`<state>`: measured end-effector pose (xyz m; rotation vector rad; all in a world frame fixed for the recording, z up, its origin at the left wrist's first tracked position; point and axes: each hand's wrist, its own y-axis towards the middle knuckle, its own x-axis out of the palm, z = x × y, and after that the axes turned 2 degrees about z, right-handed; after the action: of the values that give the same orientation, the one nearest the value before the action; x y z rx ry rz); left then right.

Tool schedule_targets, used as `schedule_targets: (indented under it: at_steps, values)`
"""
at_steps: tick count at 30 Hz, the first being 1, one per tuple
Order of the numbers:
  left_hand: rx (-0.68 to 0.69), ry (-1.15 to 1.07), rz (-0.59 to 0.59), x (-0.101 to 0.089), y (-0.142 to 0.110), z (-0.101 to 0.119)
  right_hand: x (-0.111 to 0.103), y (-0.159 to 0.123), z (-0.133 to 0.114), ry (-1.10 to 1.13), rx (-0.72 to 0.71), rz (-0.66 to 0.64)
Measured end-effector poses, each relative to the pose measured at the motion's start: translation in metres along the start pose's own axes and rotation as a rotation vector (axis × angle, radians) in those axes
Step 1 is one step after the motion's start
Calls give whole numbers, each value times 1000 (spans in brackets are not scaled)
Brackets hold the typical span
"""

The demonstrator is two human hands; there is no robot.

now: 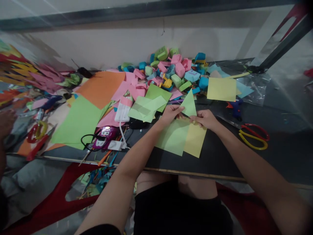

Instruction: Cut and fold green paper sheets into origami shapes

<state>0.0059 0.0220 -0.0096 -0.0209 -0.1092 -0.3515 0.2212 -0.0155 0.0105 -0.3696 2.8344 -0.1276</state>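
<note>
Between both hands is a light green sheet of paper point(189, 105) folded to a triangle, its point facing away from me. My left hand point(172, 114) pinches its left lower corner, and my right hand point(204, 118) has fingers closed on the right lower corner. Just below them a flat pale green sheet point(172, 137) lies over a yellow sheet point(195, 140) on the dark table point(222, 156). To the right of my right hand rest scissors point(254, 135) with red and yellow handles.
Folded paper pieces point(176, 70) are heaped against the wall. Orange point(102, 85) and green sheets point(75, 122) cover the left side, near a purple device point(105, 137) and white power strip point(123, 111). A yellow sheet point(221, 89) lies right. Another person's hand point(7, 120) shows far left.
</note>
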Motion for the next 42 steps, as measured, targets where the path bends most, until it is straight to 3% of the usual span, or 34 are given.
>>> schedule_targets:
  at_steps: [4, 9, 15, 21, 30, 42]
  values:
    - [8, 1, 6, 1, 1, -1, 0, -1, 2, -12, -19, 12]
    - [1, 32, -4, 1, 1, -3, 3, -7, 0, -175, -118, 122]
    - [-47, 125, -44, 3, -4, 4, 2, -11, 1, -231, -102, 207]
    - [-62, 131, 34, 7, -6, 4, 2, -9, 7, -286, -193, 356]
    - [-96, 116, -32, 5, -5, 5, -2, -9, 5, -191, -131, 296]
    - [-82, 158, 1, 6, -7, 5, -1, -13, 7, -245, -96, 210]
